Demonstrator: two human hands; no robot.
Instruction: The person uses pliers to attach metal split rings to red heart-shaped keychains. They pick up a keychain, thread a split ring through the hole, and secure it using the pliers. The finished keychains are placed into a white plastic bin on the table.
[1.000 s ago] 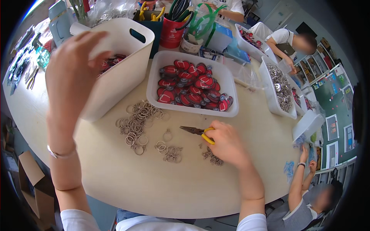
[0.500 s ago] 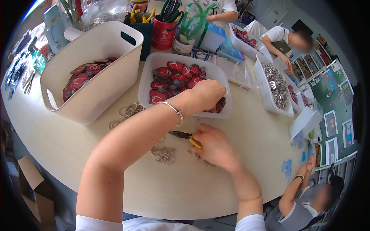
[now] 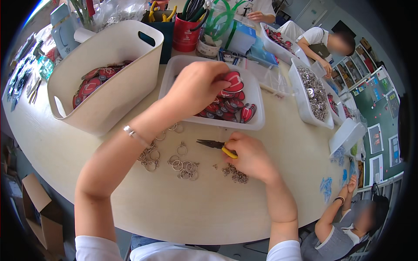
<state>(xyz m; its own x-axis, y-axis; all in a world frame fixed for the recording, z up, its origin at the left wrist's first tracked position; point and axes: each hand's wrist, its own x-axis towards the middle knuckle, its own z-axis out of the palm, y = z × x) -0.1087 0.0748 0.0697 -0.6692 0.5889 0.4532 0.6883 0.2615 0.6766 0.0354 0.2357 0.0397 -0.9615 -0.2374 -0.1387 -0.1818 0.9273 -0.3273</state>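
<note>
My left hand [image 3: 198,85] is over a translucent plastic tub [image 3: 259,114]. Between its thumb and fingers it pinches a flat red charm [image 3: 235,81] with a pale outline. Similar red charms [image 3: 223,108] lie heaped in the tub below. Nearer to me, my right hand [image 3: 250,155] is closed round yellow-handled pliers [image 3: 211,143], whose dark jaws point left just above the tabletop. Close to the pliers lie a cluster of metal key rings [image 3: 187,169], a second cluster of rings [image 3: 150,157] and a small pile of short metal chains [image 3: 236,174].
A tall white bin [image 3: 109,108] with red charms stands left. Behind the tub are a red tool cup [image 3: 186,35] and a jar with green strips [image 3: 209,45]. A tub of metal parts [image 3: 312,91] stands right. Other people [image 3: 320,43] sit around the table.
My left hand has moved up and left from the tub's right side, and a red charm now shows in its fingers. My right hand has shifted slightly right with the pliers.
</note>
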